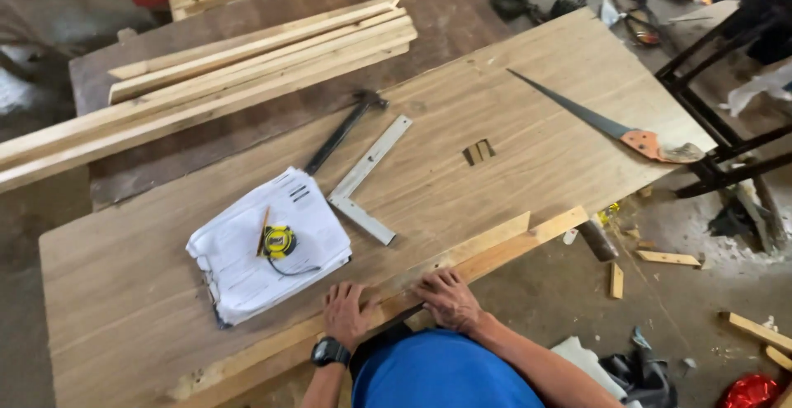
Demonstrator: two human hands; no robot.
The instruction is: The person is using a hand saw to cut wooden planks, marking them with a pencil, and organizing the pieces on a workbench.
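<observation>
Seen from above, a person in a blue shirt leans over a large plywood surface (495, 127). Both hands press flat, fingers spread, on a long pale wooden strip (487, 253) that runs along the surface's near edge. Neither hand is clenched or wrapped around anything; the palms simply rest on the wood. The left hand (345, 311), with a black watch (330, 352) on its wrist, lies on the strip just below a stack of white papers (247, 268). The right hand (448, 299) lies on the same strip, a short way along it from the left hand and apart from it.

On the papers sits a yellow and black tape measure (279, 241) with a pencil (263, 230) touching its side. Just beyond the papers, farther from the strip, lies a metal carpenter's square (367, 183), and beside the square a hammer (342, 130) with a dark handle. Well away from the papers, toward the far corner of the surface, lies a handsaw (594, 119) with an orange handle. A small rectangular cut-out (478, 151) shows in the plywood between the square and the saw.

Behind the surface, a bundle of long pale wooden battens (206, 78) rests on a darker board. Offcuts of wood (668, 258) lie on the floor past the strip's far end.
</observation>
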